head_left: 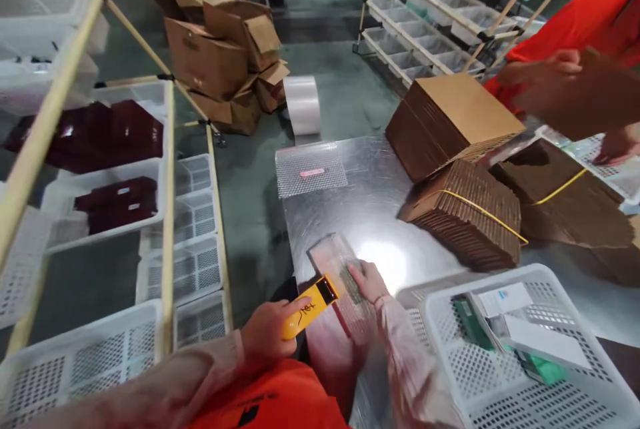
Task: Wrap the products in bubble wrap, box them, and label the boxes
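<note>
My left hand (270,330) is closed around a yellow handheld device (306,309) with a black end and dark handwriting on its side. The black end points toward a clear bubble-wrap packet (345,282) lying at the near edge of the metal table. My right hand (369,282) grips this packet along its right side, fingers closed on the plastic. Something dark and greenish shows through the wrap beside those fingers, too unclear to name. Farther up the table lies a flat bubble-wrap sheet (330,182) with a small pink strip (313,173) on it.
Stacked flat cardboard (455,122) and a strapped cardboard bundle (470,215) occupy the metal table's (360,209) right side. A white basket (500,402) holds small boxes. Racks with bins (193,262) stand left. Across the table, a person in orange (590,15) handles cardboard.
</note>
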`<state>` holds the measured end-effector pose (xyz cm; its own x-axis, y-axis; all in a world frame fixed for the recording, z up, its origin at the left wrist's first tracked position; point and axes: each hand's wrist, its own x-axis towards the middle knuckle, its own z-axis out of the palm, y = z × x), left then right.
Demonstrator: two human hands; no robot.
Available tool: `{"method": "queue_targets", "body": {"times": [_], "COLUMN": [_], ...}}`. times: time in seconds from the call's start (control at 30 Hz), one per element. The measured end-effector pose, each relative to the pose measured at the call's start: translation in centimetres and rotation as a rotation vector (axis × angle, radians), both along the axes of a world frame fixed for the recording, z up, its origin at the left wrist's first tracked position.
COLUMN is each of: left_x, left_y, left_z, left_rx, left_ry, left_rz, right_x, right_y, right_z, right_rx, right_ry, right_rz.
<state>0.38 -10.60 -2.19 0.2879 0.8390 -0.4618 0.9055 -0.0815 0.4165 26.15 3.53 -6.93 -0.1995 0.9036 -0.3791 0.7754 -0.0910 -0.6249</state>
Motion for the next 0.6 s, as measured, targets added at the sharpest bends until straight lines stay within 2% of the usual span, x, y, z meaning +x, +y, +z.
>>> {"method": "queue_targets", "body": {"times": [0.17,0.27,0.33,0.47,0.53,0.6], "left_x": [0.6,0.5,-0.5,-3.1,-3.0,-1.5], "left_y": [1.2,1.2,0.1,-2.3,-1.7,0.6], "left_z": [-0.8,-0.6,-0.4,-0.3,-0.8,-1.4], "left_rx": [0.034,0.033,0.005,-0.064,-0.105,-0.097], "left_ry": [-0.113,-0.152,-0.137,-0.081,-0.075,-0.106], "left_rz": [0.000,0.001,0.006,0.030,0.026,0.018], "right_x": [-0.2,-0.2,-0.2,0.9,1.8,2.7], "right_y": [-0.4,-0.4,0.0,1.9,3.3,4.8], "right_z": [-0.5,-1.1,-1.4,-2.0,-2.2,-2.4], "right_rx": [0.139,0.146,0.098,-0.099,-0.158,-0.165], "right_ry": [-0.233,-0.278,-0.263,-0.130,-0.077,-0.056], "right_rz": [0.125,0.082,0.035,-0.030,-0.034,-0.035]}}
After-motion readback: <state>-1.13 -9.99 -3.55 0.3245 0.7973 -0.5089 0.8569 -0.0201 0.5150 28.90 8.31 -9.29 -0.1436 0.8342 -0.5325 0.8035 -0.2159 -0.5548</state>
